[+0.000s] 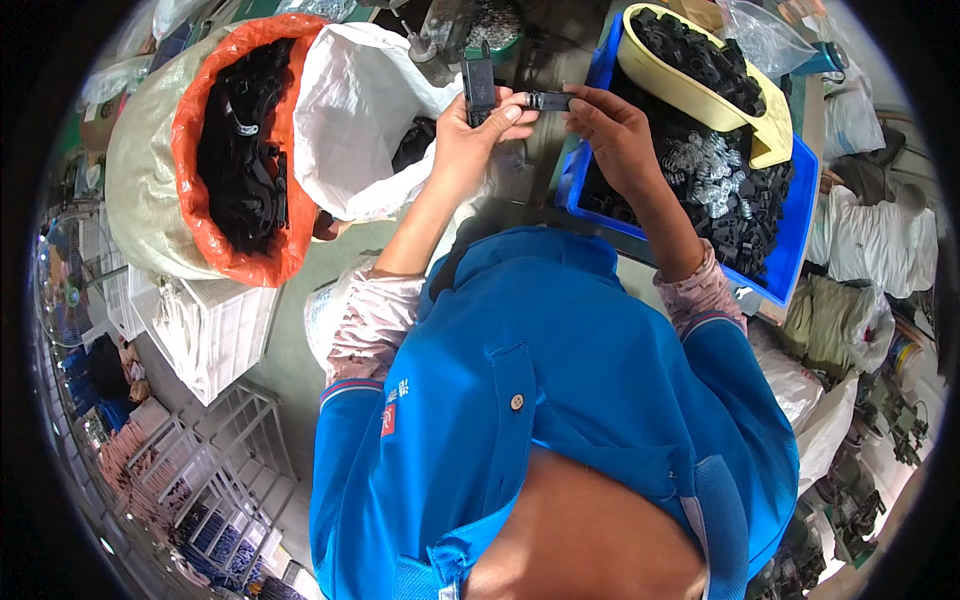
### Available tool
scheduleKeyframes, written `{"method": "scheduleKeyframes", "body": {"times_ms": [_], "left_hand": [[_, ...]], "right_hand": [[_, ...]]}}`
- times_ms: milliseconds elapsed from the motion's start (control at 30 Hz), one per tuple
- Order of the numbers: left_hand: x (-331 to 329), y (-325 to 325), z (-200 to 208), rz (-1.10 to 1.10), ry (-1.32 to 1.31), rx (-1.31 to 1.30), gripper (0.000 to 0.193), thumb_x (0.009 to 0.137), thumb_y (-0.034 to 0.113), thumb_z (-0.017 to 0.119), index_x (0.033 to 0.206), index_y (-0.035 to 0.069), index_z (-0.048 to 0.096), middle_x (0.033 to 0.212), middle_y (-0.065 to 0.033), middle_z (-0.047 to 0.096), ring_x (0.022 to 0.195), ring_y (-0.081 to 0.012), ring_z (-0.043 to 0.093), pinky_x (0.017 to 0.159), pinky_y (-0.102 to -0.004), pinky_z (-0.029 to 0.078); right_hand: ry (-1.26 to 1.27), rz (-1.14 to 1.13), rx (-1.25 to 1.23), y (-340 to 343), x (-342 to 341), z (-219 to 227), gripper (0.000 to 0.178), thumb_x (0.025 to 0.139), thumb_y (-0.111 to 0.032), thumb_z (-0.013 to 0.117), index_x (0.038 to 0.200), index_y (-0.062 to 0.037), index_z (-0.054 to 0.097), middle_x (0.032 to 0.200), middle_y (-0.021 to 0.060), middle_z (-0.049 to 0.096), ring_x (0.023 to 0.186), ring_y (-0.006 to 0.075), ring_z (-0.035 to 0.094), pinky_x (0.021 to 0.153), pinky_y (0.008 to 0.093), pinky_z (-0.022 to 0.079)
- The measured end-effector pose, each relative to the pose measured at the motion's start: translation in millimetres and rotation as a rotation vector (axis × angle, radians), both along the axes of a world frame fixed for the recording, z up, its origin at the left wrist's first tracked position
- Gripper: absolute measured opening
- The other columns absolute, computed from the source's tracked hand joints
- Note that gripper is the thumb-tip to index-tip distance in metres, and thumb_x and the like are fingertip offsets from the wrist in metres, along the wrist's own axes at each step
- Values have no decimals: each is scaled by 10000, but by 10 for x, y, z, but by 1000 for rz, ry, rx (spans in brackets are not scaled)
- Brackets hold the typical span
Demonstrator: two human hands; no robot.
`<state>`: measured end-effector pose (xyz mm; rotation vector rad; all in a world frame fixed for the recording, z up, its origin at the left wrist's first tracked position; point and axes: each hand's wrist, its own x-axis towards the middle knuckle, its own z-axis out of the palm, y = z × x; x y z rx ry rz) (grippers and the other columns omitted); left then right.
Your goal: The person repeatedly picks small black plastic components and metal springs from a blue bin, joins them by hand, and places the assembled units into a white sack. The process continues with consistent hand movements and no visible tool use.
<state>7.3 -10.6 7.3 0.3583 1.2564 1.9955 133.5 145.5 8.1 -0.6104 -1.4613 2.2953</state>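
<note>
My left hand [468, 145] is closed around a black rectangular plastic part [479, 84], which stands upright between thumb and fingers. My right hand [618, 135] pinches the right end of a small, narrow black plastic piece [550, 101]. That piece lies level, its left end at the fingertips of my left hand; whether it joins the larger part cannot be made out. Below and beside my right hand is a blue tray [806, 205] with loose black parts and a heap of small clear or silvery pieces [708, 170]. A pale yellow scoop-shaped container [690, 98], full of black parts, rests over the tray.
To the left stands a large woven sack [145, 165] with an orange liner [190, 150], filled with black parts. Beside it a white sack [345, 120] gapes open, black parts inside. White plastic crates [225, 335] and a metal rack [225, 470] are at the lower left.
</note>
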Motion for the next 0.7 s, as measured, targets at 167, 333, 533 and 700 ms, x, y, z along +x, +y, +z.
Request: {"method": "scheduleKeyframes", "body": {"times_ms": [167,333,533,700], "left_hand": [[-127,-158,-24,-178,1,-6,278,958,136,598,1180,-6,508,1102,-215,675,755,-159,675,562,-217,498],[-19,-195,90,-261,-13,-55,320,973,152,554,1246,-13,525,1161,-202,657,813,-178,683,592,-227,520],[53,-197,129,-420,13,-88,408,963,181,580,1303,-34,514,1187,-179,651,849,-186,694,594,-230,524],[121,-194,168,-492,46,-104,447,961,201,587,1334,-27,492,1194,-171,652,802,-167,697,560,-209,506]], "right_hand": [[44,-9,-112,158,84,92,301,943,-131,613,1191,39,631,1005,101,682,879,160,640,812,285,511],[81,16,90,335,132,346,299,972,-131,584,1228,24,596,976,30,628,873,111,600,814,260,491],[37,71,223,439,77,452,236,956,-125,613,1145,16,625,982,34,635,869,107,598,801,256,488],[7,138,312,482,85,432,239,935,-140,644,1122,9,641,923,29,650,822,101,592,776,250,478]]}}
